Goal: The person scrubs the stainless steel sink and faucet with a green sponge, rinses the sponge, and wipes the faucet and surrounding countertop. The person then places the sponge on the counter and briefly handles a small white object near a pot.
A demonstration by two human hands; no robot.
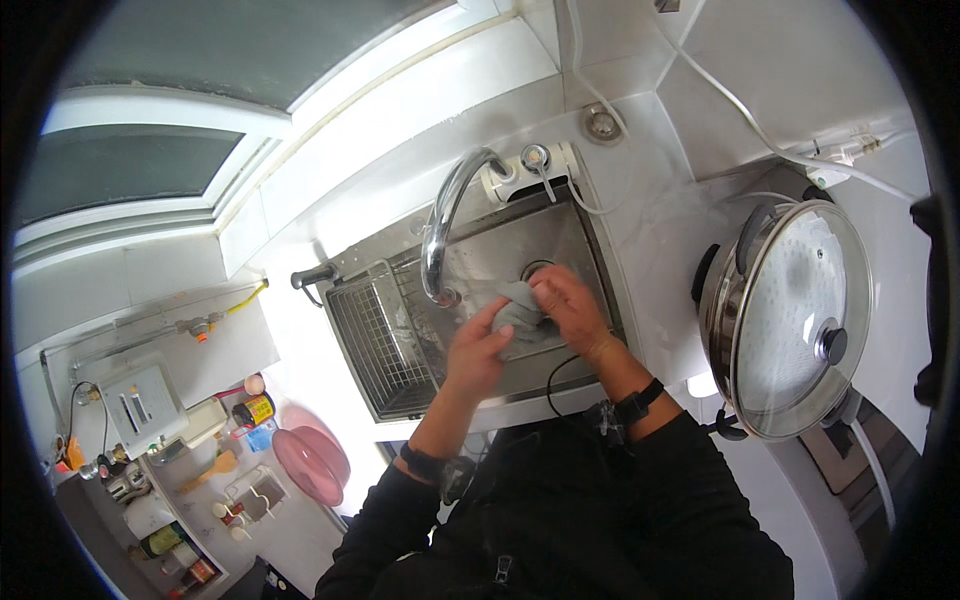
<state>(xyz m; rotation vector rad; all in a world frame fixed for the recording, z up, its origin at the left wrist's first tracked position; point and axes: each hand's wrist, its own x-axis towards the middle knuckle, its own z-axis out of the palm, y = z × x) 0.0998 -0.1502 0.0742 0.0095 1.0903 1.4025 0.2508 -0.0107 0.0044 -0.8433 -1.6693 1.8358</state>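
Observation:
Both of my hands hold a bunched grey-green cloth [519,315] over a stainless steel sink [491,251]. My left hand [478,349] grips its left side, with the thumb on top. On its right side, my right hand [568,306] has curled fingers against the cloth. A curved chrome faucet [444,225] arches over the basin, its spout just left of the cloth. The sink drain [537,268] shows partly behind my right hand.
A wire dish basket [375,330] sits in the sink's left part. To the right stands a large steel pot with a glass lid [799,322]. Pink plastic basins [311,461], a wooden spatula [210,471] and several bottles are at the lower left. White cables hang at the upper right.

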